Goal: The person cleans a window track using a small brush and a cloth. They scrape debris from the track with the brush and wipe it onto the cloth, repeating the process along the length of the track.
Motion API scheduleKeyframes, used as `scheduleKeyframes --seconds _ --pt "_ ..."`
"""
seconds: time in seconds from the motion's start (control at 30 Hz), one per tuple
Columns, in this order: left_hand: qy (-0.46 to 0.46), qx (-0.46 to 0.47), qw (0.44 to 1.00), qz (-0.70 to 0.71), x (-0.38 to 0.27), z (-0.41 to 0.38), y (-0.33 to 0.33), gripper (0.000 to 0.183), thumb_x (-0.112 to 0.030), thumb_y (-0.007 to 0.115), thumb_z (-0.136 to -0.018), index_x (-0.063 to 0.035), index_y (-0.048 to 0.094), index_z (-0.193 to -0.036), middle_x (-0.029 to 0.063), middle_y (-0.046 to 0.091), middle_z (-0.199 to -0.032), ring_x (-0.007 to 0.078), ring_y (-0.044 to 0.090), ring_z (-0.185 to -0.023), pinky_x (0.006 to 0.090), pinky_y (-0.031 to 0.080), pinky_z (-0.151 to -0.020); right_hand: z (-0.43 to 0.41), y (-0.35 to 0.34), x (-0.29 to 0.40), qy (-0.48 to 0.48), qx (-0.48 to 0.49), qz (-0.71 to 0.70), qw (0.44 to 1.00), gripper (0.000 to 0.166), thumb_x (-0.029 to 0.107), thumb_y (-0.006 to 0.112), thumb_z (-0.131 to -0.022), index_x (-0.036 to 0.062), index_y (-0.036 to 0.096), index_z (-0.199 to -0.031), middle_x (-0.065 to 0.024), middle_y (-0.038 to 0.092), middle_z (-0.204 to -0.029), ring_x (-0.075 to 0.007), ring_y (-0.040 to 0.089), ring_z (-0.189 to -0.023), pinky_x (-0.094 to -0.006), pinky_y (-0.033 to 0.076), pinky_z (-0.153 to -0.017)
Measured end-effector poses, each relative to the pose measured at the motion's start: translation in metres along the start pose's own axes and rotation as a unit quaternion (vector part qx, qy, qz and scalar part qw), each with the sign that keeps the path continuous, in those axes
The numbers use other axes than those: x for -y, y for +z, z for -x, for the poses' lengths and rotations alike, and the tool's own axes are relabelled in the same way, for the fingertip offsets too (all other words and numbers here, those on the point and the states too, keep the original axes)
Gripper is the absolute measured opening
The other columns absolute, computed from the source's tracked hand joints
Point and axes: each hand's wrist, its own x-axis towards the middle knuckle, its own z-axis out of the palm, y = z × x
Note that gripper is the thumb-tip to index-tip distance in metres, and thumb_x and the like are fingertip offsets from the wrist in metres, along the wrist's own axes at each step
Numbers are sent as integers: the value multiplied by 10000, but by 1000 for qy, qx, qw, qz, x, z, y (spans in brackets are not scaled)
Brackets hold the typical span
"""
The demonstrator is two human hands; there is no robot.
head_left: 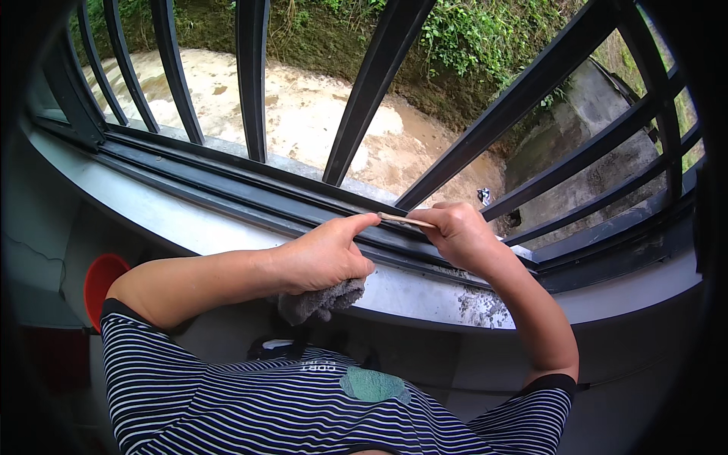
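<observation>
My left hand (327, 253) holds a crumpled grey cloth (321, 300) under its palm, above the white window sill (227, 233). Its index finger reaches out to the tip of a thin, light wooden stick (406, 220). The stick's other end is pinched in the fingers of my right hand (460, 233), which is over the dark metal window track (284, 202). Dark crumbs of dirt (483, 307) lie on the sill below my right hand.
Dark metal window bars (369, 91) rise beyond the track, close to both hands. Outside are a pale dirt ground (296, 114), green plants (466, 34) and a concrete wall (586, 148). A red plastic container (102, 284) stands below, beside my left arm.
</observation>
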Motion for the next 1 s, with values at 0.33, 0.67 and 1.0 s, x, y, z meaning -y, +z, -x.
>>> scheduleKeyframes --seconds 0.33,0.67,1.0 --pt "-52 -9 997 -52 -11 -23 -5 762 -8 602 -776 72 230 -1436 46 587 -757 72 523 -645 238 429 -546 -5 1 0 147 105 -17 983 270 25 492 -735 -39 674 -924 -259 615 -714 -395 618 -663 -436 493 -676" --pt "-112 8 994 -12 -15 -50 5 762 3 632 -721 63 292 -1400 105 603 -786 111 573 -648 269 458 -508 0 23 16 324 5 -394 860 220 44 500 -856 -99 614 -979 -43 556 -592 -104 510 -540 -273 410 -498" --pt "-114 38 988 102 -18 -48 5 756 44 616 -749 53 253 -1412 99 613 -713 118 585 -546 243 451 -461 1 47 11 324 -76 -387 860 240 159 599 -881 -12 621 -714 -31 567 -545 -110 518 -500 -291 423 -489"
